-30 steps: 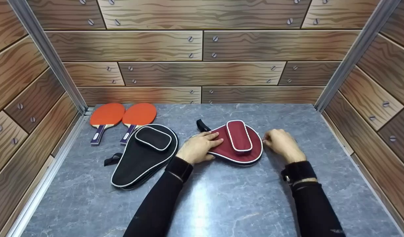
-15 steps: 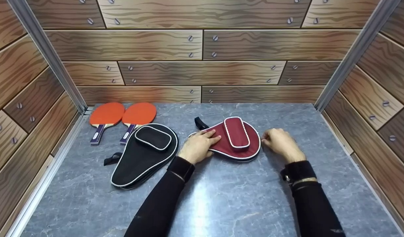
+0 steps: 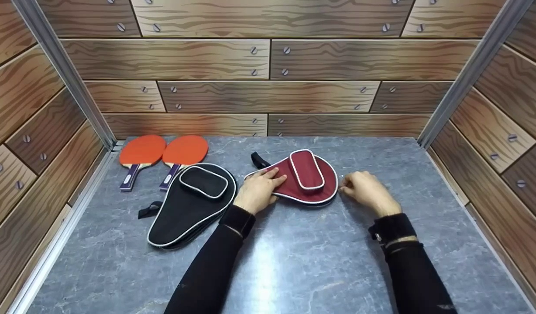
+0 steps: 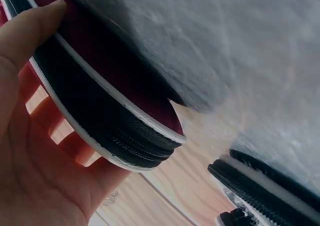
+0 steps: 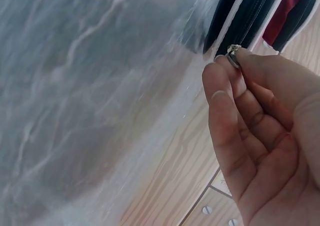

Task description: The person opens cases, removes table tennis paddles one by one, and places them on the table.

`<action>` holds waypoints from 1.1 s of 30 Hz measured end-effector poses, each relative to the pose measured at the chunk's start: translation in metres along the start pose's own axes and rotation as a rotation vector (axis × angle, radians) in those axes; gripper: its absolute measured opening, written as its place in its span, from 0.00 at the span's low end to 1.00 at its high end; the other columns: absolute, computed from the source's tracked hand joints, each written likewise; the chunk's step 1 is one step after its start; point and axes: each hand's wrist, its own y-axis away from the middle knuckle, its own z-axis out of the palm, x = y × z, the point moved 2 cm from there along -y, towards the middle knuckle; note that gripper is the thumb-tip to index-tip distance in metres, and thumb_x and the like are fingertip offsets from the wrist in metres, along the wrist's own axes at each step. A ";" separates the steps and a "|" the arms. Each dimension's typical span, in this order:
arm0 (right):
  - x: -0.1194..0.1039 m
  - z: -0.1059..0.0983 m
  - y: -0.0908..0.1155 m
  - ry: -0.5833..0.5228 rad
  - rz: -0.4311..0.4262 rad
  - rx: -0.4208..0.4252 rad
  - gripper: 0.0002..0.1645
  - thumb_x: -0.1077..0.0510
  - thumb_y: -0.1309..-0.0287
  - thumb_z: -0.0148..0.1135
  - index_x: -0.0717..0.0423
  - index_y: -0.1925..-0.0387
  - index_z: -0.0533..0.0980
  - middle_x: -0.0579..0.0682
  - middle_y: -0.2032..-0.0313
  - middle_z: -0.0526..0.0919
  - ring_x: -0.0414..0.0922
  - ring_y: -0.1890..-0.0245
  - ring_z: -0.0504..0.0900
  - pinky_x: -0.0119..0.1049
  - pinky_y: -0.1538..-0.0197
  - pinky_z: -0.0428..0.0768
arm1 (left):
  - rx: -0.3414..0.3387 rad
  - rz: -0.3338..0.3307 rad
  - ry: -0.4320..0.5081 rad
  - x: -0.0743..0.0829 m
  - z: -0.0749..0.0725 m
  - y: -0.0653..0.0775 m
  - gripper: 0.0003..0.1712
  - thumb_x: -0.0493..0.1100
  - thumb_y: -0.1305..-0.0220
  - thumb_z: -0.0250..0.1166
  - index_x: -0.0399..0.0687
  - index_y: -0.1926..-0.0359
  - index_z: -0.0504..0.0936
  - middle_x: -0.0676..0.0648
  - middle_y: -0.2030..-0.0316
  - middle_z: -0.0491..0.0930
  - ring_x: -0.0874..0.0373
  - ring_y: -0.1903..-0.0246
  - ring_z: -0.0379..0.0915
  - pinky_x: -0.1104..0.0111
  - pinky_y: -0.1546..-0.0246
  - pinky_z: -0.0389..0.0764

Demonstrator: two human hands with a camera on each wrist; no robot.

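A red table tennis bat case [image 3: 283,183] with white piping and a raised pocket lies mid-table, its round end to the right. My left hand [image 3: 257,189] grips its narrow end, fingers spread over the top; in the left wrist view the thumb [image 4: 47,20] lies across from the fingers, with the zipped side between. At the round end, my right hand [image 3: 366,189] pinches a small metal zipper pull [image 5: 233,54] between thumb and fingertips. The black zipper band [image 5: 250,23] runs along the case's side; I cannot tell how much of it is unzipped.
A black bat case [image 3: 180,218] with white piping lies left of my left hand. Behind it are two orange table tennis bats [image 3: 142,150] with purple handles, the nearer handle end partly by the case. Wood-patterned walls [image 3: 268,98] bound the grey table [image 3: 320,270].
The red case has slid left and slightly toward the back wall with my left hand on it. My right hand has moved left along with its round end.
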 end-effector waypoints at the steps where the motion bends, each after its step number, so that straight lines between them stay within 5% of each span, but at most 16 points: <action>1: -0.001 0.001 -0.001 -0.005 -0.002 -0.004 0.06 0.59 0.26 0.77 0.57 0.61 0.93 0.52 0.63 0.96 0.56 0.59 0.93 0.65 0.46 0.91 | 0.005 -0.004 -0.011 -0.002 0.001 -0.001 0.46 0.52 0.35 0.87 0.65 0.17 0.83 0.44 0.15 0.78 0.36 0.16 0.76 0.37 0.21 0.85; 12: -0.019 0.005 -0.003 -0.049 -0.033 -0.072 0.06 0.60 0.26 0.78 0.57 0.62 0.93 0.51 0.65 0.96 0.44 0.65 0.88 0.51 0.52 0.91 | -0.011 -0.090 -0.048 0.013 -0.029 0.009 0.44 0.49 0.32 0.85 0.64 0.17 0.83 0.45 0.15 0.79 0.35 0.19 0.80 0.32 0.26 0.87; 21: -0.029 0.008 -0.004 -0.097 -0.078 -0.106 0.06 0.61 0.28 0.78 0.56 0.65 0.93 0.47 0.70 0.93 0.36 0.70 0.79 0.37 0.60 0.82 | 0.004 -0.095 -0.038 0.000 -0.011 0.002 0.46 0.51 0.35 0.86 0.65 0.17 0.83 0.44 0.15 0.79 0.34 0.18 0.78 0.30 0.25 0.85; 28: -0.040 0.011 -0.004 -0.111 -0.090 -0.148 0.05 0.60 0.27 0.78 0.57 0.62 0.94 0.45 0.72 0.91 0.35 0.72 0.78 0.33 0.64 0.79 | -0.005 -0.113 -0.106 0.026 -0.048 0.016 0.42 0.50 0.32 0.85 0.61 0.19 0.85 0.44 0.17 0.81 0.37 0.20 0.81 0.34 0.29 0.89; 33: -0.050 0.015 -0.003 -0.098 -0.118 -0.153 0.05 0.60 0.27 0.79 0.55 0.63 0.94 0.43 0.73 0.89 0.35 0.73 0.77 0.33 0.64 0.77 | 0.006 -0.106 -0.124 0.025 -0.046 0.017 0.42 0.52 0.33 0.85 0.64 0.19 0.85 0.45 0.18 0.82 0.39 0.21 0.81 0.34 0.32 0.90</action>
